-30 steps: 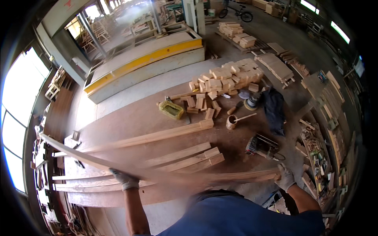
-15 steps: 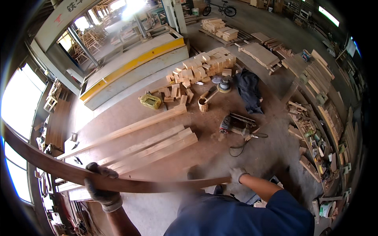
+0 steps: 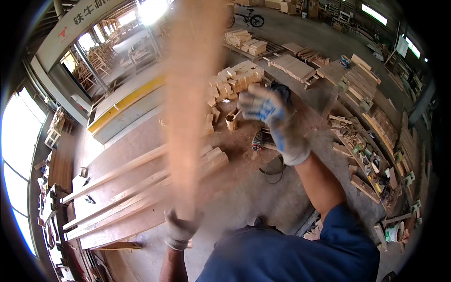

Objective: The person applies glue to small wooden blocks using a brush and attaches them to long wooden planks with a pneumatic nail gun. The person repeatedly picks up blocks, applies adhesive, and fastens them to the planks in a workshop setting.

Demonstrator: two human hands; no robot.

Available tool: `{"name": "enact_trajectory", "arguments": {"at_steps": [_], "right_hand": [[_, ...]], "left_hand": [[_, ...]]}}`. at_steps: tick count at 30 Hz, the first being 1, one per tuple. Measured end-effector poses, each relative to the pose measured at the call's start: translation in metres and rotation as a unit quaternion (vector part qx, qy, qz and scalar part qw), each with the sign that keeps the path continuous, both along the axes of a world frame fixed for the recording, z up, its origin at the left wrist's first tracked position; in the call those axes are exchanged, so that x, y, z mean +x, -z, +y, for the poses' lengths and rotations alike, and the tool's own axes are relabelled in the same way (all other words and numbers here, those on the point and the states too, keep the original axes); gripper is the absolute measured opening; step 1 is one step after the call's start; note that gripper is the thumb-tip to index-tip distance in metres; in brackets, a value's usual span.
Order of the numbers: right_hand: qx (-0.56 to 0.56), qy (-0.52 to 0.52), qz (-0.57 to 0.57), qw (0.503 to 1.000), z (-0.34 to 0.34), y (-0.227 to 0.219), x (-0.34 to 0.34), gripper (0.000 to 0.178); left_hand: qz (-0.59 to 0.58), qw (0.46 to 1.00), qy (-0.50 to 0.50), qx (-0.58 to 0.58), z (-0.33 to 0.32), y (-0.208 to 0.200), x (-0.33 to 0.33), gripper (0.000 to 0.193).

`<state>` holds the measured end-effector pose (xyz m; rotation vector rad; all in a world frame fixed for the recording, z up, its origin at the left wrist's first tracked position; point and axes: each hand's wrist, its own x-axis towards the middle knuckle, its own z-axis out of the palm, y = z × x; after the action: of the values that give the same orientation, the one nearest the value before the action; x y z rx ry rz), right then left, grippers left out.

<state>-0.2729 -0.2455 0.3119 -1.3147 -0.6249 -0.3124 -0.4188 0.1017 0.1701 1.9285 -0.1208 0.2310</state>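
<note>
A long wooden board [image 3: 189,113], smeared by motion, stands lengthwise in the view from near my body to the top edge. Its lower end is gripped by my left hand [image 3: 182,229], which wears a pale work glove. My right hand [image 3: 268,110], in a glove with blue patches on the palm, is raised to the right of the board and apart from it. Its fingers are stretched out and it holds nothing. Several long planks [image 3: 127,203] lie on the worktable behind the board. Partly below my right wrist a corded power tool [image 3: 257,142] shows.
A stack of short wood blocks [image 3: 244,77] sits at the table's far side, near a small wooden cup [image 3: 231,123] and dark cloth [image 3: 283,91]. A large machine with a yellow edge [image 3: 127,101] stands far left. Shelves of offcuts [image 3: 364,160] run along the right.
The board has swung from lying crosswise to pointing away from me. My right hand has let go of its end and risen forward; my left hand has shifted right, now at the near end.
</note>
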Motion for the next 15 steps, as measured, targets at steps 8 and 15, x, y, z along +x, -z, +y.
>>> {"name": "enact_trajectory", "arguments": {"at_steps": [8,15], "right_hand": [[0.328,0.031,0.204,0.922,-0.048,0.054,-0.003,0.059],[0.357,0.056,0.371,0.855,-0.082,0.263,-0.047,0.036]], "left_hand": [[0.091,0.951,0.148,0.256,0.002,0.02,-0.021,0.074],[0.172,0.9,0.277,0.288,-0.06,0.025,-0.002,0.077]]}}
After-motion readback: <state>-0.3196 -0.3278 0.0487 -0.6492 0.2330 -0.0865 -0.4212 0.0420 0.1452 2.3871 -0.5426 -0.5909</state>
